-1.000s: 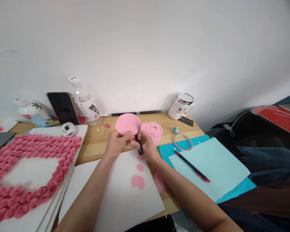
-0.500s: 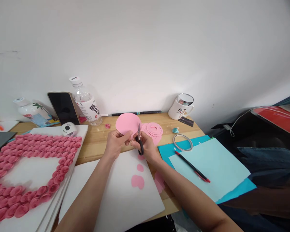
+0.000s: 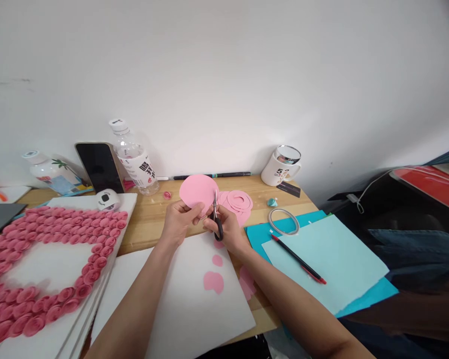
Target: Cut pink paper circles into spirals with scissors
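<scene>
Over the far half of the wooden table (image 3: 149, 219), just beyond the far edge of a white sheet (image 3: 194, 309), both hands work close together in the air. The left hand (image 3: 179, 220) pinches the near edge of a pink paper disc (image 3: 197, 189) between thumb and fingers. The right hand (image 3: 228, 228) is closed around the black handles of a pair of scissors (image 3: 218, 228), whose blades point to the far side at the disc's right edge. How wide the blades stand is too small to tell.

The disc is held only at its near rim, so the thin paper could bend away from the blades and send a cut astray. The left fingertips sit close beside the metal; a slip of that pinch might bring skin into the cut. A dip of the right forearm could brush the loose pink scraps (image 3: 213, 282) out of place.

Compared with the frame a second earlier, disc and hands keep nearly the same place in view, while the phone (image 3: 99, 168) and bottle (image 3: 144, 172) at the left appear slightly further right, probably from a small head turn. Any progress in the cut is too slight to make out.
</scene>
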Demonstrator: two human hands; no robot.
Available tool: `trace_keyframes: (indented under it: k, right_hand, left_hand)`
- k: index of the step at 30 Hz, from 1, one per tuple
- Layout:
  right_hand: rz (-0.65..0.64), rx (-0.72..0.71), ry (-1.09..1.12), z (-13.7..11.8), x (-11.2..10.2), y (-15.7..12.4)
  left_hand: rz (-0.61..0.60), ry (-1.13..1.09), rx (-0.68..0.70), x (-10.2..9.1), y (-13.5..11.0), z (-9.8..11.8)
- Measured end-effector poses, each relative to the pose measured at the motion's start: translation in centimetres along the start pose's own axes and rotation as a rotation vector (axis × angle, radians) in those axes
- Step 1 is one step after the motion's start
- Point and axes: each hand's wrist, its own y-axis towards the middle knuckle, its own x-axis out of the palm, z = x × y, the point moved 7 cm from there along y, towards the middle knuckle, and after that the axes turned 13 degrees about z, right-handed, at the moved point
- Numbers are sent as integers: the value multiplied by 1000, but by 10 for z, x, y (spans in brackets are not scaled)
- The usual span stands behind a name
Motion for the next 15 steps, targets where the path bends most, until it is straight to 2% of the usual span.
trace_keyframes:
  k: [12,15]
  right_hand:
    - [12,1,-2,5,3,-3]
    - [9,7,-5,7,5,-5]
  left_hand:
    - [-18,-91,-25,0,0,-5]
    - [-19,-41,-53,3,-4,-7]
